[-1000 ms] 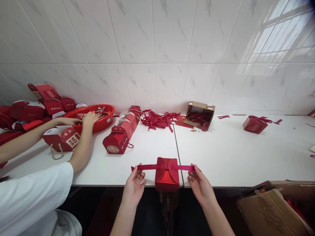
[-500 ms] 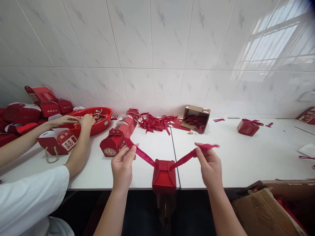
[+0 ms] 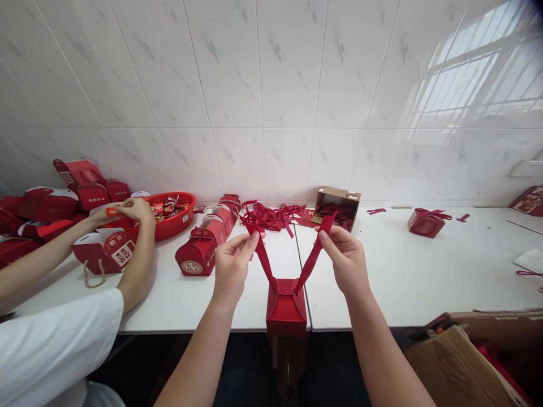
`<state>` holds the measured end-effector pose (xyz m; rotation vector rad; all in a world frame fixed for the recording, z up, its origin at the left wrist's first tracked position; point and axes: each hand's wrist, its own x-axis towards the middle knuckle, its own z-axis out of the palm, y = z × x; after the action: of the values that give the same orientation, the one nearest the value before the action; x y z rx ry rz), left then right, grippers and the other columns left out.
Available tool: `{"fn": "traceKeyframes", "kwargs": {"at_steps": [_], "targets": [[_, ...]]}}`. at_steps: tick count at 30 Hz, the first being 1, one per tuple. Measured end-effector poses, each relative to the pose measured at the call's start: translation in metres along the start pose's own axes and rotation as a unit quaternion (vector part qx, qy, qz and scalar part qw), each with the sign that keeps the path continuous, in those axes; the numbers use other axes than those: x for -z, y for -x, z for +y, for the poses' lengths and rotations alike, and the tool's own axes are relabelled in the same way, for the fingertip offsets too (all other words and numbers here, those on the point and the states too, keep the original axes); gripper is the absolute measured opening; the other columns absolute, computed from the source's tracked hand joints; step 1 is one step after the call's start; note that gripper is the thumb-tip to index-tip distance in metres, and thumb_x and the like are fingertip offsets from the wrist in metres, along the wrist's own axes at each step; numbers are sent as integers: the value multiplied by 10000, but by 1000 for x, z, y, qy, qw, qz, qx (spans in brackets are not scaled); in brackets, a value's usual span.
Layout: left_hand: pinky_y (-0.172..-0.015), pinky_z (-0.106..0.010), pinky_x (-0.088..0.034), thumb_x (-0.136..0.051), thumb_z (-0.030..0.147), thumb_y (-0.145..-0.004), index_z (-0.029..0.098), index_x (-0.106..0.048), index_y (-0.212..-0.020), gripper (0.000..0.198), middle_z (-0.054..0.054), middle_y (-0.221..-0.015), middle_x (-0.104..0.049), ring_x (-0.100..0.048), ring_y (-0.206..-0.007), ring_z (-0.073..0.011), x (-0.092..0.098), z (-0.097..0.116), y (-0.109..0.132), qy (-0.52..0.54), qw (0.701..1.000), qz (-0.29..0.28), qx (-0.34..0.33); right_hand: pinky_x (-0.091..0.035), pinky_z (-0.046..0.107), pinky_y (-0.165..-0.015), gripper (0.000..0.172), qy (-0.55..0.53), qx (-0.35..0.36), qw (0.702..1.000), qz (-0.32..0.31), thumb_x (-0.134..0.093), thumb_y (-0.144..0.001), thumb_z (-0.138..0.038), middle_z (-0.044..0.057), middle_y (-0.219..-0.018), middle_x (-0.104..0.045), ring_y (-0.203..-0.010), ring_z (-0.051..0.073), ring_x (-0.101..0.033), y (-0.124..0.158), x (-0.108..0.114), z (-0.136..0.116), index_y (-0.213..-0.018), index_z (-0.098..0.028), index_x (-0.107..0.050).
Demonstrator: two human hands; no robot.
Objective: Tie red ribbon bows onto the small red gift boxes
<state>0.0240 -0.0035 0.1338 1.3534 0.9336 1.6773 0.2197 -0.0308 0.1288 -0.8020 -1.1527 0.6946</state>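
Head: left fingers point(image 3: 248, 249), right fingers point(image 3: 330, 247) tight on ribbon point(image 3: 311, 261); tangled ribbons point(image 3: 270, 217), carton point(image 3: 339, 195) beyond.

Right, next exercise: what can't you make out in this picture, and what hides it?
All in the head view:
- Inside of the small red box: hidden by its walls.
- Ribbon parts pinched in the left hand and right hand: covered by fingers.
- Basin label: too small to read.
- Cardboard carton: cut off by the frame's edge.
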Motion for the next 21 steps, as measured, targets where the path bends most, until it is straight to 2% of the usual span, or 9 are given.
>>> {"fn": "traceKeyframes", "kwargs": {"at_steps": [6,9,12,16,21], "targets": [[-525,-219,-339,-759,348,-670,202,-758,-777,181,-11,-666,-646,-480,-602,-100,-6,6,4,23,1000,18,11,-479,291,-740,106,-49,-3,999,-11,-657,-800,-325,14,-848,-680,-795,158,-600,-5,-1,0,-848,-233,-681],[-495,-219,-310,-785,344,-629,194,-752,-757,199,-14,-671,-641,-462,-586,-99,-7,8,4,36,998,35,29,-469,282,-755,91,-68,1,997,-21,-657,-802,-314,1,-831,-667,-800,147,-590,-6,-2,-1,-856,-243,-673],[-468,-223,-263,-774,363,-639,173,-718,-654,199,10,-581,-552,-378,-536,-84,-8,11,4,33,998,34,39,-464,280,-739,97,-81,-10,996,-25,-650,-806,-327,3,-832,-663,-786,146,-579,-6,-3,-1,-855,-247,-676],[-461,-228,-224,-749,380,-671,156,-602,-498,319,48,-498,-355,-267,-513,-74,-8,15,5,28,998,28,40,-448,264,-714,85,-94,-14,995,-33,-649,-809,-325,-9,-797,-646,-753,135,-558,-6,-3,0,-843,-253,-681],[-484,-222,-274,-758,377,-654,155,-592,-495,321,49,-506,-382,-307,-523,-73,-9,15,5,25,998,39,41,-440,262,-739,81,-89,-8,995,-43,-646,-817,-315,-17,-793,-633,-772,130,-556,-6,-5,0,-858,-254,-679]]}}
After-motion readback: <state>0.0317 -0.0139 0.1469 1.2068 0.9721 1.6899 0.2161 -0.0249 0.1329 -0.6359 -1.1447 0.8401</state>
